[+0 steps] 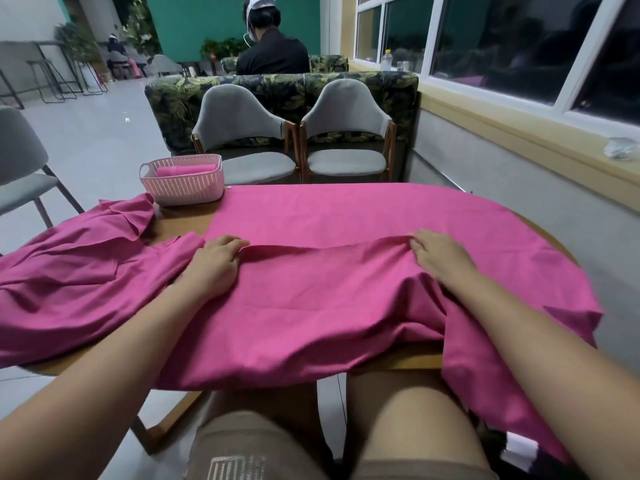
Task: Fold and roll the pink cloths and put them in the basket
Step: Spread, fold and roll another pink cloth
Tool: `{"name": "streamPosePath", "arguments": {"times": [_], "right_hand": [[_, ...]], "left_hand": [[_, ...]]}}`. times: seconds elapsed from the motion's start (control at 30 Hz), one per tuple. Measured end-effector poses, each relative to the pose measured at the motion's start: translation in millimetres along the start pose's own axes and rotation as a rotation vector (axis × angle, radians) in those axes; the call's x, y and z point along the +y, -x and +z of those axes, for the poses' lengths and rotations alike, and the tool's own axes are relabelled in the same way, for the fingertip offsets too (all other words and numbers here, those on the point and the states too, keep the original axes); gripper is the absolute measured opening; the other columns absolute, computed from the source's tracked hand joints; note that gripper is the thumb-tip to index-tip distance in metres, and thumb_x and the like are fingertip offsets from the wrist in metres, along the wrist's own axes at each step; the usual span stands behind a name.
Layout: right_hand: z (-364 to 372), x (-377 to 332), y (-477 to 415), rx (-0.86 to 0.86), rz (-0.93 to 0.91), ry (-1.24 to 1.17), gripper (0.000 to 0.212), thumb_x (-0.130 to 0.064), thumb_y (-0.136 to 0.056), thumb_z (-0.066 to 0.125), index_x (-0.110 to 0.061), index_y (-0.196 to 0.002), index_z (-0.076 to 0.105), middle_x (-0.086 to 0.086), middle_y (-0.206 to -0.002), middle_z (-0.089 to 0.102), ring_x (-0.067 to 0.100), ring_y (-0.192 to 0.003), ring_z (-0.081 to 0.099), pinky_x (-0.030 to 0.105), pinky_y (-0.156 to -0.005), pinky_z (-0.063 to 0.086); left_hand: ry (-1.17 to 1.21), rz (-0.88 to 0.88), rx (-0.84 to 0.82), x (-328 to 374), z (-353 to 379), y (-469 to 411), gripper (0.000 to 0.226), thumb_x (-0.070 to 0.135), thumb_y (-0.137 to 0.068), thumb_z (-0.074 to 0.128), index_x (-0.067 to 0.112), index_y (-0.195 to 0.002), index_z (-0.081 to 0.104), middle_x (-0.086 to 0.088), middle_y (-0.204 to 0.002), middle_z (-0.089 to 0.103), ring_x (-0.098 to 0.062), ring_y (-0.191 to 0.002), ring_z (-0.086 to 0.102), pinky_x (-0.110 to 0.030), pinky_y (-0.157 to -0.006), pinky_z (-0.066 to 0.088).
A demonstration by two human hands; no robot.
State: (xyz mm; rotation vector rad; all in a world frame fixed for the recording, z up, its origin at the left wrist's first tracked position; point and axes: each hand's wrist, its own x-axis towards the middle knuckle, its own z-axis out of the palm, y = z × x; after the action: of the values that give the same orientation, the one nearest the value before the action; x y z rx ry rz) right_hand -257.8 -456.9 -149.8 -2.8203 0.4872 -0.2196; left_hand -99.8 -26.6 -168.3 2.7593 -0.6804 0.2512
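A wooden tabletop (185, 223) shows bare only in a patch by the basket and a strip at the near edge. A spread pink cloth (346, 216) covers most of it, its near part folded back and its right side hanging off. A rumpled pink cloth (79, 271), perhaps more than one piece, lies on the left end. A pink plastic basket (183, 194) stands at the far left corner, just beside it

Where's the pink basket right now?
In the head view, the pink basket sits on the far left of the table, just beyond the crumpled cloth and before the left grey chair.
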Motion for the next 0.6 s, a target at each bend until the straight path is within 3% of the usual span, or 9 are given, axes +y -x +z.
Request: {"name": "streamPosePath", "arguments": {"times": [0.13,0.33,0.6], "right_hand": [[21.6,7.4,-4.2,-0.025,0.029,0.078,0.046,-0.039,-0.112,0.036,-0.033,-0.155,0.048,0.0,-0.168,0.037,0.026,-0.153,0.036,0.048,-0.121,0.03],[23.2,18.6,14.7,-0.022,0.026,0.067,0.047,-0.037,-0.112,0.036,-0.031,-0.157,0.045,0.001,-0.169,0.035,0.023,-0.156,0.032,0.047,-0.123,0.028],[20.6,32.2,71.9,0.007,0.023,0.072,0.046,-0.036,-0.111,0.038,-0.035,-0.157,0.045,0.002,-0.169,0.035,0.021,-0.156,0.031,0.044,-0.122,0.028]], "left_hand": [[-0.019,-0.025,0.01,-3.7,13.8,-2.3,0.035,0.036,-0.111,0.045,0.032,-0.141,0.063,0.001,-0.148,0.059,-0.033,-0.13,0.056,-0.052,-0.108,0.044],[0.037,0.009,0.0,-6.9,18.3,8.1,0.034,0.033,-0.111,0.046,0.03,-0.139,0.064,0.0,-0.144,0.061,-0.033,-0.127,0.058,-0.049,-0.11,0.044],[0.143,0.017,-0.023,3.8,12.6,66.1,0.06,0.058,-0.101,0.023,0.034,-0.138,0.064,0.005,-0.143,0.059,-0.026,-0.132,0.054,-0.051,-0.111,0.043]]}}
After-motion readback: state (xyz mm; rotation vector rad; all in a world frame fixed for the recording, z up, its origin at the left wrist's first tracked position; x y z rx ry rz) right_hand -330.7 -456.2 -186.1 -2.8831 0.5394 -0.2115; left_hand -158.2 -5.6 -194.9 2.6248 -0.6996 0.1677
